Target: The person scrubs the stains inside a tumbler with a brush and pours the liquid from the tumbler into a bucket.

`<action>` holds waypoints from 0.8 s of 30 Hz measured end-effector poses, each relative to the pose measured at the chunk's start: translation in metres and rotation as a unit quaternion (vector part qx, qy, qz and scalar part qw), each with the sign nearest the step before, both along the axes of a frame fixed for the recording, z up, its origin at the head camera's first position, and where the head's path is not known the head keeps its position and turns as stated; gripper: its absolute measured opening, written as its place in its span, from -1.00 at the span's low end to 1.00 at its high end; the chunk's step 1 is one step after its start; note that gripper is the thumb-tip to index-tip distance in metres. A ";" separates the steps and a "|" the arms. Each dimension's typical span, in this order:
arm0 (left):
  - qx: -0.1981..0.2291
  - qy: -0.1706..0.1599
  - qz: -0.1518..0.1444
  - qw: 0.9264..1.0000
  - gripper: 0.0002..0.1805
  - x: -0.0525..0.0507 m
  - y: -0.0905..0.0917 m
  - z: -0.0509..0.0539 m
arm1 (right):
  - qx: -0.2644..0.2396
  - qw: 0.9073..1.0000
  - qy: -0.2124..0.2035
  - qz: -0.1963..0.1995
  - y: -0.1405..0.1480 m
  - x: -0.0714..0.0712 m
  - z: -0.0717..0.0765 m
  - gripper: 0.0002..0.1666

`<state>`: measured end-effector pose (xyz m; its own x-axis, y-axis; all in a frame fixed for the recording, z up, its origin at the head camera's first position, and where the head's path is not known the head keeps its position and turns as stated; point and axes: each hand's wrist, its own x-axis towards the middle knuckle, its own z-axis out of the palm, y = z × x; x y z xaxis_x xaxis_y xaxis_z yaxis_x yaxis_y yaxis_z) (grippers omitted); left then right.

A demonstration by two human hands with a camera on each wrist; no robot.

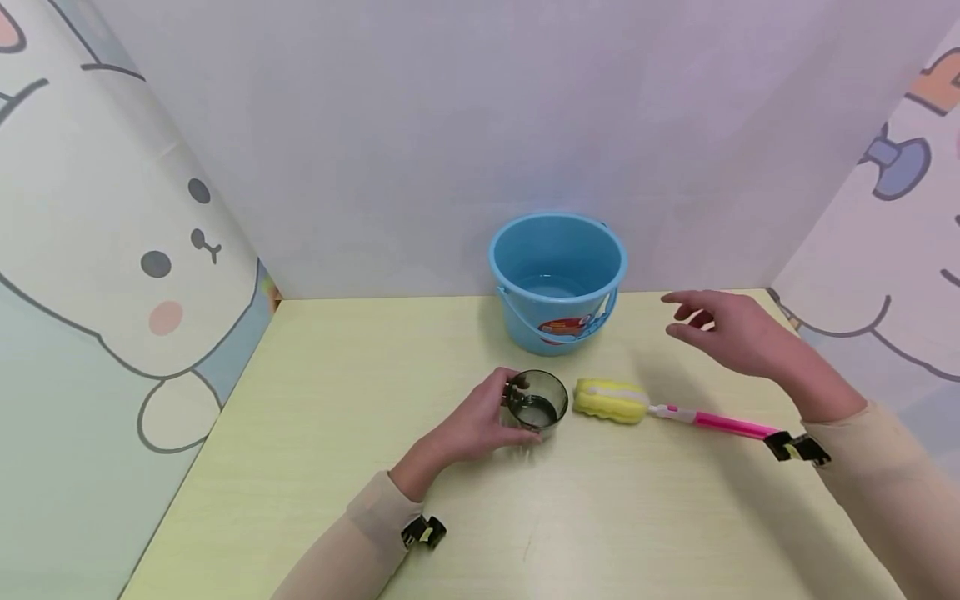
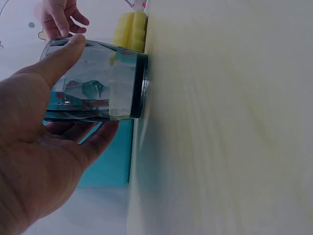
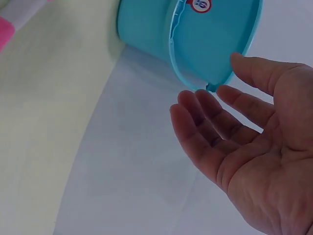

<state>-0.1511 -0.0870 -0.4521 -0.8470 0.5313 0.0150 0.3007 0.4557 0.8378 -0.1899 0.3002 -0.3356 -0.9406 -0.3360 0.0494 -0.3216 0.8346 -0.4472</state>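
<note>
Cup (image 1: pixel 538 407) sits upright in your curled left fingers (image 2: pixel 100 139), likely for steadiness; your right fingers (image 3: pixel 186 129) loosely bent, empty, bucket (image 1: pixel 528 340) left of them, brush (image 1: pixel 611 401) below.

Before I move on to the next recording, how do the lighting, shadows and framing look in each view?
Head: bright, with the right arm throwing a soft shadow across the table; left wrist: dimmer and turned sideways, a bluish-grey shadow lying near the glass cup; right wrist: also dim and tilted, the bucket cropped by the top edge.
</note>
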 end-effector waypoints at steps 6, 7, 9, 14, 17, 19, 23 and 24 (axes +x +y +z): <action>0.000 -0.002 0.000 1.000 -0.06 0.000 0.000 0.001 | -0.029 0.999 -0.009 -0.030 -0.010 -0.015 0.015 -0.42; -0.001 -0.003 0.000 1.000 -0.06 0.000 0.000 0.001 | -0.031 0.999 -0.011 -0.031 -0.011 -0.017 0.017 -0.41; -0.001 -0.003 0.001 1.000 -0.06 0.001 0.000 0.001 | -0.034 0.999 -0.009 -0.031 -0.014 -0.022 0.020 -0.41; 0.002 -0.002 -0.002 1.000 -0.07 0.001 -0.001 0.002 | -0.048 0.998 -0.017 -0.035 -0.021 -0.033 0.027 -0.39; 0.003 -0.001 -0.003 1.000 -0.07 0.001 -0.001 0.003 | -0.065 0.997 -0.027 -0.040 -0.026 -0.040 0.032 -0.37; 0.003 0.000 -0.004 1.000 -0.07 0.001 -0.001 0.003 | -0.075 0.996 -0.033 -0.044 -0.028 -0.044 0.034 -0.35; 0.001 0.001 -0.004 1.000 -0.07 0.001 -0.001 0.002 | -0.098 0.993 -0.051 -0.050 -0.033 -0.053 0.038 -0.32; 0.001 0.001 -0.005 1.000 -0.07 0.001 -0.001 0.002 | -0.104 0.992 -0.057 -0.052 -0.033 -0.055 0.039 -0.31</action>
